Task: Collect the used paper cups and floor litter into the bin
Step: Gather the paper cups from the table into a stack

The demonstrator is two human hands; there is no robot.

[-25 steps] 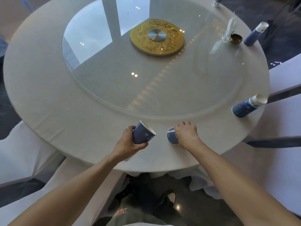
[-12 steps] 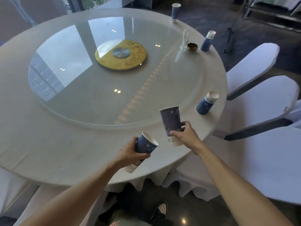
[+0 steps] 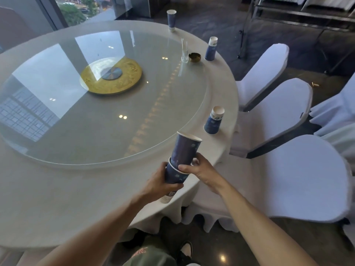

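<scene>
My left hand (image 3: 159,184) grips a blue paper cup (image 3: 173,176) above the near edge of the round table (image 3: 57,189). My right hand (image 3: 201,170) pinches a second blue cup (image 3: 185,149), whose base sits inside the first cup's mouth. Another blue cup (image 3: 213,122) stands upside down near the table's right edge. Two more stand upside down further back: one (image 3: 211,48) beside a small brass dish, one (image 3: 171,19) at the far rim. A small piece of litter (image 3: 315,84) lies on the dark floor at the right.
A glass turntable (image 3: 96,121) with a gold centre disc (image 3: 111,75) covers most of the table. A clear glass stand (image 3: 184,51) and brass dish (image 3: 195,57) sit near the far right rim. White-covered chairs (image 3: 288,169) crowd the right side. A metal rack (image 3: 288,20) stands behind.
My right hand lifted its cup off the table, turned it mouth-up and brought it into the cup in my left hand. The view swung right, showing the chairs.
</scene>
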